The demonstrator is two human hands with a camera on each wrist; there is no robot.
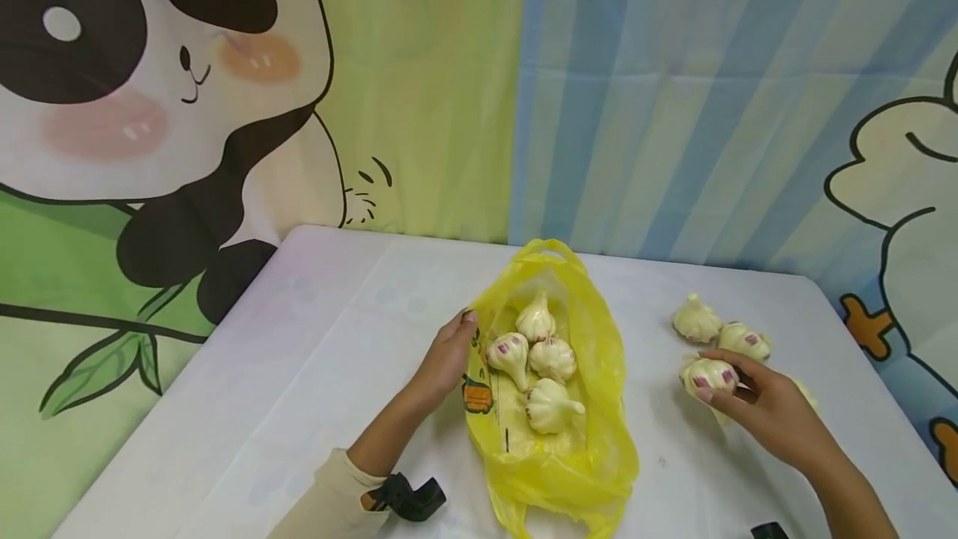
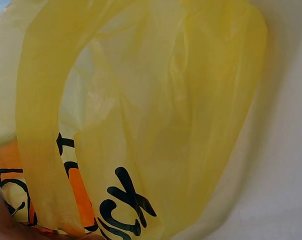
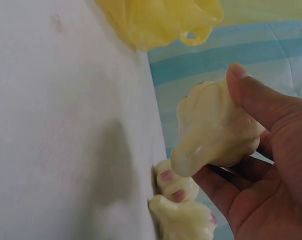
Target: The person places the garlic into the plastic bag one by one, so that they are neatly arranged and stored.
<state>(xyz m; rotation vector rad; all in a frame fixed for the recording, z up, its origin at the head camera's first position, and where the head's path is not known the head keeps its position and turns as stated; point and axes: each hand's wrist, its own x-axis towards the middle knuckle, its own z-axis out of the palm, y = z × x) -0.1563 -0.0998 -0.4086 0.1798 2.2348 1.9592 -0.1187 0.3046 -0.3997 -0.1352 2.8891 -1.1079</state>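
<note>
Head view, from the left: what is the left grip [image 1: 441,360] doing?

Pinching the left edge of the yellow bag [image 1: 608,373], as far as I can judge; most of its fingers are behind the plastic.

What's the danger there?

The film looks thin and limp. If that pinch slackened, the side could sag and narrow the mouth; a hard tug could roll the four garlic bulbs [image 1: 552,358] lying inside, just right of the left grip.

And further right?

The right grip [image 1: 763,406] pinches a held bulb [image 1: 707,377] between thumb and fingers, well apart from the bag. Right wrist view shows it raised off the tabletop [image 3: 46,120].

Could it drop?

Possibly: it's rounded and looks smooth, so a loose pinch might let it slip. Carried too low, it could push the bag's right wall inward.

Anything past that?

Two loose bulbs [image 1: 696,320] sit just beyond the right grip, and a pale shape [image 1: 805,391], perhaps another bulb, shows behind it. Careless knuckles could set them rolling.
</note>
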